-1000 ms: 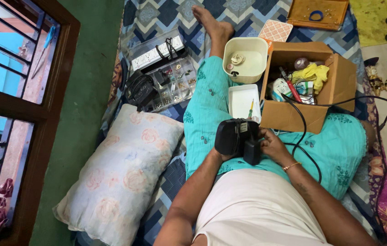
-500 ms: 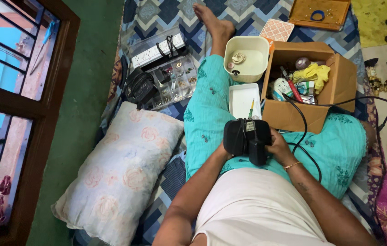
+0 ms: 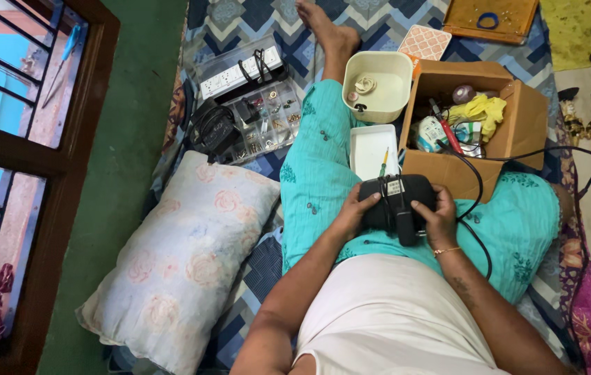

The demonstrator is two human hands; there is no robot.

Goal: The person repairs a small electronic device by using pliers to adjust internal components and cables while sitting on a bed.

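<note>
Both hands (image 3: 396, 215) now grip black device (image 3: 398, 201) flatter.

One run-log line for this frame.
left hand: grips black device | right hand: grips same device | device on lap, cord attached | cardboard box beyond

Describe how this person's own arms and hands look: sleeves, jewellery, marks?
Both arms are bare, with no sleeves over the forearms. The left hand shows no ring or band. The right hand has a thin gold-coloured bangle at the wrist, and a small dark mark, possibly a tattoo, sits on that forearm.
</note>
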